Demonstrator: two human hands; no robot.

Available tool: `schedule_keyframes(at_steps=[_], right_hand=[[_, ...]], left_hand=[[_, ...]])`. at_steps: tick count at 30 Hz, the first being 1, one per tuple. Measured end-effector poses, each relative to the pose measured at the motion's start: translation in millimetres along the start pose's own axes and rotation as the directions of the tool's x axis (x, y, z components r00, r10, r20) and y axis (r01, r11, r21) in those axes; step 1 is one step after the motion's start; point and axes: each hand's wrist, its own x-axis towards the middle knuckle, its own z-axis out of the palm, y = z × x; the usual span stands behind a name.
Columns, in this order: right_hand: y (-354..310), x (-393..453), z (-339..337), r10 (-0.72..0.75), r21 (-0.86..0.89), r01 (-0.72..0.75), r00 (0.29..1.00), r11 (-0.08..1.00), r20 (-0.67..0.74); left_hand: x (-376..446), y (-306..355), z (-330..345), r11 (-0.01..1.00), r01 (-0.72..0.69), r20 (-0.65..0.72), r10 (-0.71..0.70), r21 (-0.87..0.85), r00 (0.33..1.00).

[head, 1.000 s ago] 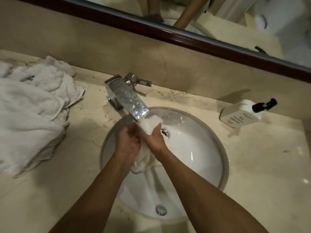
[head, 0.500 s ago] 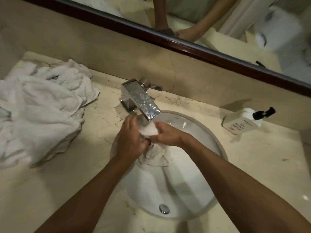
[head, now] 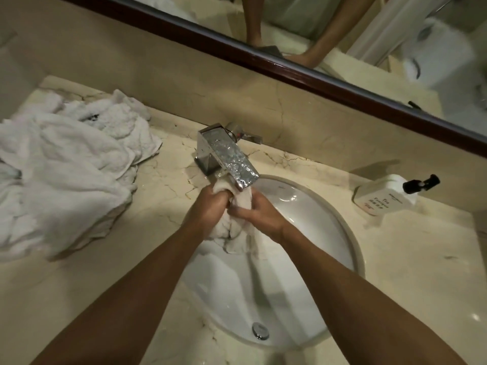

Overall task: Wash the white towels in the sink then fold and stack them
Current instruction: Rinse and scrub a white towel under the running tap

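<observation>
Right, my left hand and right hand both clutch the towel under the tap, centre frame, over the sink. It's probably sodden, heavy, floppy; I'd grip bunched folds.

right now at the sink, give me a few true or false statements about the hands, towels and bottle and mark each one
1. Both hands grip one white towel under the faucet. True: the left hand and right hand hold the towel below the faucet.
2. The pile of towels lies right of the sink. False: the pile of towels is on the counter left of the sink.
3. The pump bottle lies on its side. True: the pump bottle lies right of the sink.
4. The left hand rests on the faucet handle. False: it grips the towel.
</observation>
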Motion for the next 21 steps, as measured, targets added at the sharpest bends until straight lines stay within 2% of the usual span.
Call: schedule_keyframes(at_steps=[2, 6, 8, 11, 14, 16, 18, 21], right_hand=[[-5, 8, 11, -0.035, -0.007, 0.034, 0.999, 0.999, -0.030], [-28, 24, 15, -0.066, 0.132, 0.072, 0.996, 0.989, -0.055], [-27, 29, 16, -0.084, 0.152, 0.091, 0.995, 0.984, -0.051], [-19, 35, 18, -0.097, 0.074, 0.105, 0.991, 0.992, -0.095], [-23, 32, 16, -0.114, 0.059, 0.123, 0.984, 0.991, -0.139], [-25, 29, 16, -0.124, 0.094, 0.145, 0.972, 0.985, -0.199], [-25, 26, 18, -0.098, 0.175, 0.145, 0.963, 0.974, -0.251], [-12, 14, 18, 0.027, 0.322, 0.044, 0.977, 0.946, -0.213]], left_hand=[[-9, 0, 1, 1.000, 0.006, -0.041, -0.007, -0.010, 0.999], [-23, 4, 3, 0.987, 0.129, -0.226, -0.105, 0.095, 0.968], [-22, 3, -1, 0.994, 0.050, -0.256, -0.023, 0.101, 0.966], [-21, 5, -10, 0.992, -0.103, -0.220, 0.118, 0.076, 0.968], [-21, 2, -13, 0.988, -0.154, -0.056, 0.152, -0.025, 0.987], [-21, 2, -9, 0.987, -0.131, -0.006, 0.131, -0.091, 0.991], [-22, 6, -5, 0.993, -0.103, 0.005, 0.103, -0.061, 0.995], [-18, 8, -3, 0.995, -0.037, 0.075, 0.044, -0.096, 0.996]])
